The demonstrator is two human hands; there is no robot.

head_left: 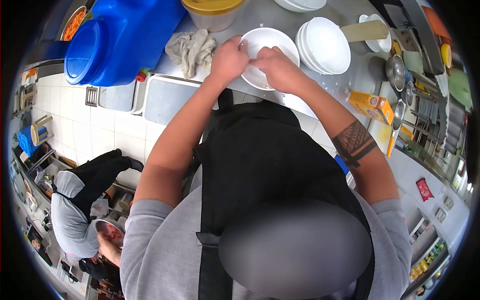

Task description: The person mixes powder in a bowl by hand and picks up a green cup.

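A round white bowl (272,36) rests on the steel counter right in front of me. My left hand (230,59) is closed at the bowl's left rim, its thumb toward the inside. Over the middle of the bowl, my right hand (276,66) has its fingers curled in, and one finger reaches across to the left hand. Whatever lies between the fingertips is too small or hidden to make out. A crumpled grey cloth (191,50) lies just left of my left hand. Close to my right hand stands a stack of white bowls (327,46).
A blue plastic container (127,37) and a tub with a yellow lid (212,12) stand to the left. On the right are an orange box (371,106) and metal bowls (395,72). Behind on the left, a co-worker (70,210) is near a bowl of red food (110,232).
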